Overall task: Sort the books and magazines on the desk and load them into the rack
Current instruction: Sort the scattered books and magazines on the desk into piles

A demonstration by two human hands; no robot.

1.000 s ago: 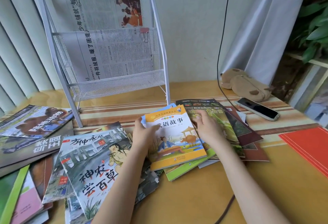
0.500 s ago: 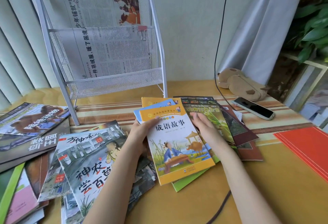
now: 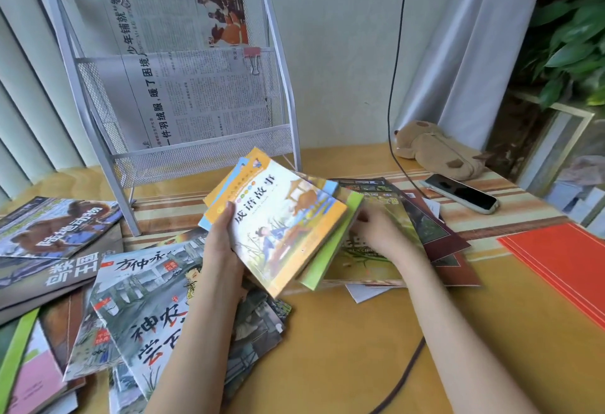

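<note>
A small stack of books [image 3: 278, 230], with a yellow-orange storybook on top and blue and green ones under it, is lifted off the desk and tilted. My left hand [image 3: 226, 246] grips its left edge, thumb on the cover. My right hand [image 3: 379, 233] holds the right edge, its fingers hidden under the green book. The white wire rack [image 3: 203, 158] stands behind, with newspapers [image 3: 196, 99] clipped in its two tiers. More magazines [image 3: 137, 289] lie spread at the left, and a green magazine [image 3: 386, 256] lies under my right hand.
A phone [image 3: 461, 195] and a tan plush pouch [image 3: 438, 148] lie at the back right. A red folder [image 3: 563, 259] lies at the right edge. A black cable [image 3: 396, 86] hangs down the wall and crosses the desk. Plant leaves [image 3: 573, 43] are at the far right.
The stack of small books has risen off the desk and turned counter-clockwise, tilting towards the rack. Both hands moved up with it.
</note>
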